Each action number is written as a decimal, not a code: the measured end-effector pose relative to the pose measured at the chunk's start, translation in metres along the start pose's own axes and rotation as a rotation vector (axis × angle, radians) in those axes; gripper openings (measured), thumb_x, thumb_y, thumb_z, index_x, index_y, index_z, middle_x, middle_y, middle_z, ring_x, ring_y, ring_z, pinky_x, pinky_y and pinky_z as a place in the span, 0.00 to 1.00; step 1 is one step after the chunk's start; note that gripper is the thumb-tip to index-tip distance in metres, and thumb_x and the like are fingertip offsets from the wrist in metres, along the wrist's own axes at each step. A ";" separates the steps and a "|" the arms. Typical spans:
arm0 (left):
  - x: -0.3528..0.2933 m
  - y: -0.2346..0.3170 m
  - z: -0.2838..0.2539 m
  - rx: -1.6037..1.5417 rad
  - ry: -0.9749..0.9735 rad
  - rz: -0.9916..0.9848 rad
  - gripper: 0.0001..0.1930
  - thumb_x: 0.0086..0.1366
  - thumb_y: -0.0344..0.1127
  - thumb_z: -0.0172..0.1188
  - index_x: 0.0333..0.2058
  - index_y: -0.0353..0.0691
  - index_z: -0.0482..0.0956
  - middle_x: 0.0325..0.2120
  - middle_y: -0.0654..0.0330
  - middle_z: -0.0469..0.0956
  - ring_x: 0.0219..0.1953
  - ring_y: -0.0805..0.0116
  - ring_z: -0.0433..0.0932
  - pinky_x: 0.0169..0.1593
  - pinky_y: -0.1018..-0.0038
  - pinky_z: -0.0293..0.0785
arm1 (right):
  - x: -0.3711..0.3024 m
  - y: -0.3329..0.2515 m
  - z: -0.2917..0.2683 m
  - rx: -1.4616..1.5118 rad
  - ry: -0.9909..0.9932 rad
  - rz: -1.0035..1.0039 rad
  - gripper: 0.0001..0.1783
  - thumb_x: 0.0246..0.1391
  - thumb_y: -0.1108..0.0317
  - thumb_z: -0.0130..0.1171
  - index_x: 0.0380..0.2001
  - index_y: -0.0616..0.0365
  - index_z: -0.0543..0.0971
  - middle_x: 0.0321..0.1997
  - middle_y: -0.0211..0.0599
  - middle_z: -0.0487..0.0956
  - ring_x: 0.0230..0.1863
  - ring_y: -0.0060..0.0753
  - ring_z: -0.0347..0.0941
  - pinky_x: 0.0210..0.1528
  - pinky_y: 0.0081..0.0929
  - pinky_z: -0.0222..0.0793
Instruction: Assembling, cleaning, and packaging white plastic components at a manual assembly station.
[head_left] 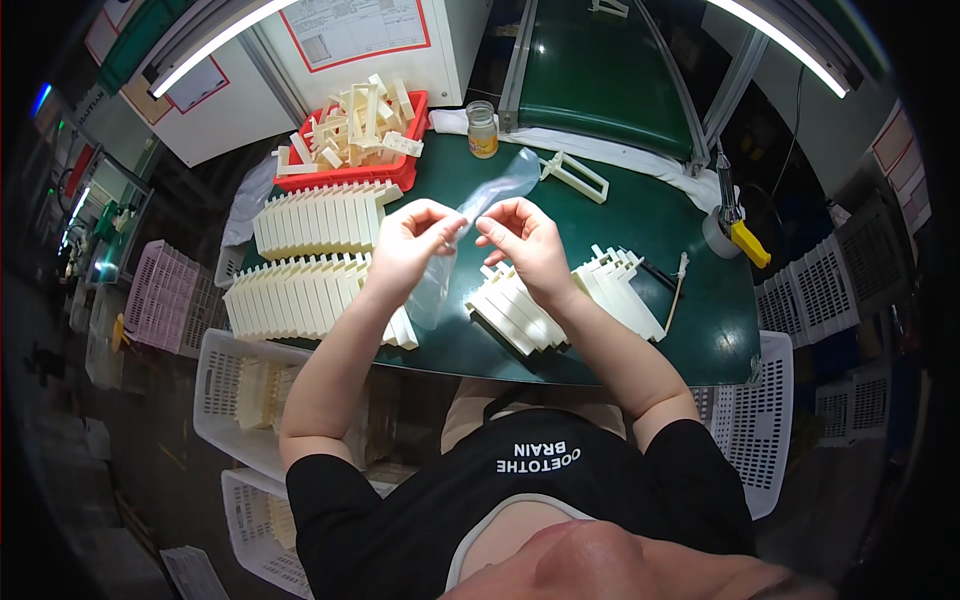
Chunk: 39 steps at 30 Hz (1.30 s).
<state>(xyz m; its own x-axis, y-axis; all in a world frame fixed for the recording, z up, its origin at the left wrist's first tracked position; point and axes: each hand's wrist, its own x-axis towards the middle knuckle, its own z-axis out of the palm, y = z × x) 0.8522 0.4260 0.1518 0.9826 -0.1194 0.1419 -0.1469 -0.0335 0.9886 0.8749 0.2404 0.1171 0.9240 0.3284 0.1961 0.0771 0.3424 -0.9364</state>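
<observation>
Over the table's middle, a long clear plastic bag (510,183) runs slantwise between my hands, its lower end hanging by my left wrist. My left hand (415,245) pinches it between thumb and fingertips. My right hand (528,245) is closed, its thumb and curled fingers at the bag's right edge. Left of my left hand stand two rows of cream plastic parts, a far row (325,218) and a near row (300,300). Under my right hand and forearm lie more cream parts (515,308), partly hidden. A single cream frame (575,177) rests beyond my right hand.
A red tray (405,172) heaped with loose cream parts stands at the back left of the green table (700,345). Near the back edge is a glass jar (482,130). A yellow-handled tool (748,243) stands right. A conveyor (605,80) lies beyond; white crates (765,430) flank me.
</observation>
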 end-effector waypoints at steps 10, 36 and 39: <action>0.020 0.051 -0.069 -0.340 -0.120 0.133 0.07 0.66 0.38 0.59 0.34 0.41 0.74 0.37 0.56 0.81 0.40 0.66 0.81 0.48 0.65 0.78 | 0.066 -0.020 -0.039 -0.513 0.187 -0.377 0.57 0.40 0.50 0.75 0.68 0.53 0.53 0.69 0.48 0.57 0.70 0.43 0.52 0.67 0.40 0.51; 0.013 0.028 -0.172 -0.095 0.121 -0.215 0.08 0.65 0.39 0.62 0.31 0.41 0.78 0.22 0.73 0.73 0.21 0.87 0.68 0.23 0.91 0.62 | 0.063 -0.037 -0.039 -0.149 -0.217 0.280 0.12 0.56 0.62 0.64 0.31 0.62 0.81 0.23 0.29 0.79 0.15 0.10 0.65 0.19 0.08 0.60; 0.019 0.024 -0.172 -0.127 0.208 -0.219 0.10 0.65 0.43 0.61 0.32 0.43 0.77 0.21 0.74 0.72 0.20 0.87 0.67 0.22 0.91 0.61 | 0.066 -0.035 -0.033 -0.191 -0.122 0.300 0.12 0.56 0.61 0.63 0.30 0.61 0.81 0.23 0.28 0.79 0.13 0.10 0.62 0.20 0.08 0.60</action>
<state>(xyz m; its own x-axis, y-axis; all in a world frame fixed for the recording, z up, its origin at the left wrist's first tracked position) 0.8864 0.5940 0.1869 0.9933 0.0822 -0.0810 0.0735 0.0897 0.9932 0.9457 0.2208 0.1537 0.8655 0.4956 -0.0728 -0.1111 0.0481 -0.9926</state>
